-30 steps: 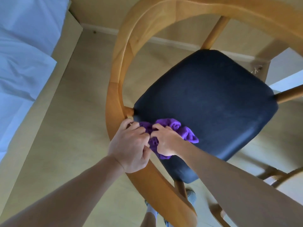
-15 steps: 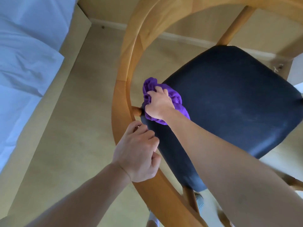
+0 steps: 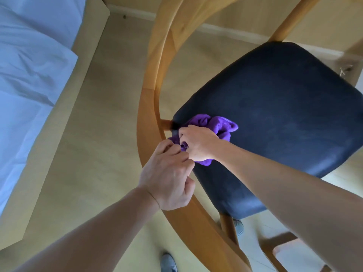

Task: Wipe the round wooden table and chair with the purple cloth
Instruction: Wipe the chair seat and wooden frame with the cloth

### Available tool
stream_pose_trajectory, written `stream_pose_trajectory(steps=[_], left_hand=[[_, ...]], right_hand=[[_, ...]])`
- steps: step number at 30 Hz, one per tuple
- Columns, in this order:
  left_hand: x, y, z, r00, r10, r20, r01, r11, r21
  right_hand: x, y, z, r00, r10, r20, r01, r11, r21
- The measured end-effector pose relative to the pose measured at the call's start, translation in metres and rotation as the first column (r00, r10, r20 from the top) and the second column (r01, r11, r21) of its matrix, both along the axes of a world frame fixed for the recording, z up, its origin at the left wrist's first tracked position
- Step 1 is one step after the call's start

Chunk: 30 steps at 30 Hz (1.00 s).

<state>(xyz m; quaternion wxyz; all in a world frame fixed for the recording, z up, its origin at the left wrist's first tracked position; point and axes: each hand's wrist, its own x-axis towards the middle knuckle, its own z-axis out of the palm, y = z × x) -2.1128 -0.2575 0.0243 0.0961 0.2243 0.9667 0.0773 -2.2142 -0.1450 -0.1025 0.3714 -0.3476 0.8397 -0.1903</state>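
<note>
A wooden chair with a curved back rail (image 3: 151, 79) and a dark navy padded seat (image 3: 275, 118) fills the view from above. My right hand (image 3: 198, 144) is closed on the bunched purple cloth (image 3: 216, 124), pressing it on the seat's near left corner beside the rail. My left hand (image 3: 169, 177) grips the curved back rail just below that spot, its fingers curled over the wood and touching the cloth's edge. The round wooden table is not in sight.
A bed with pale blue bedding (image 3: 29, 75) on a light wooden frame (image 3: 59, 134) stands to the left. Pale wood floor (image 3: 110, 114) lies between bed and chair. My feet (image 3: 169, 262) show below, and another wooden furniture piece (image 3: 282, 250) sits at lower right.
My right hand has drawn the cloth back along the seat edge toward me, from the far corner near the rail down to my left hand. The left hand has stayed on the rail.
</note>
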Motion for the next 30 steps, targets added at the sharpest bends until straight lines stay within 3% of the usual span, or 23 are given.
stream_pose_trajectory(steps=[5, 12, 17, 19, 20, 22, 24, 26, 30], left_hand=[[-0.001, 0.002, 0.003, 1.000, 0.003, -0.017, -0.002, 1.000, 0.023], [0.000, -0.001, 0.000, 1.000, 0.010, 0.003, -0.010, 0.998, -0.069], [0.001, 0.000, -0.002, 1.000, 0.001, -0.007, -0.001, 0.998, -0.058], [0.002, -0.002, -0.002, 1.000, -0.001, -0.010, 0.000, 0.999, -0.049], [0.001, -0.002, -0.002, 1.000, 0.006, -0.008, -0.007, 0.999, -0.046], [-0.001, -0.002, -0.001, 1.000, 0.019, -0.017, -0.019, 0.998, -0.052], [-0.001, -0.001, -0.001, 0.999, 0.021, -0.042, -0.024, 0.999, -0.049], [0.000, -0.001, -0.002, 0.998, 0.019, -0.064, -0.020, 1.000, -0.020], [0.001, 0.000, 0.000, 0.996, 0.025, -0.086, -0.023, 1.000, 0.018]], right_hand=[[0.061, 0.034, -0.003, 0.986, -0.026, -0.167, 0.026, 1.000, -0.001], [0.127, 0.125, 0.013, 0.988, 0.145, -0.061, -0.139, 0.985, 0.099], [0.144, 0.172, 0.030, 0.954, 0.295, 0.056, -0.300, 0.921, 0.249], [0.144, 0.182, 0.035, 0.976, 0.197, 0.096, -0.217, 0.934, 0.284], [0.143, 0.183, 0.036, 0.994, 0.073, 0.087, -0.094, 0.959, 0.266], [0.143, 0.176, 0.035, 0.975, -0.223, -0.007, 0.222, 0.968, 0.116], [0.146, 0.155, 0.037, 0.922, -0.385, -0.042, 0.383, 0.922, -0.051], [0.150, 0.136, 0.039, 0.949, -0.316, -0.014, 0.315, 0.947, -0.063], [0.162, 0.132, 0.023, 0.993, 0.082, -0.084, -0.070, 0.987, 0.144]])
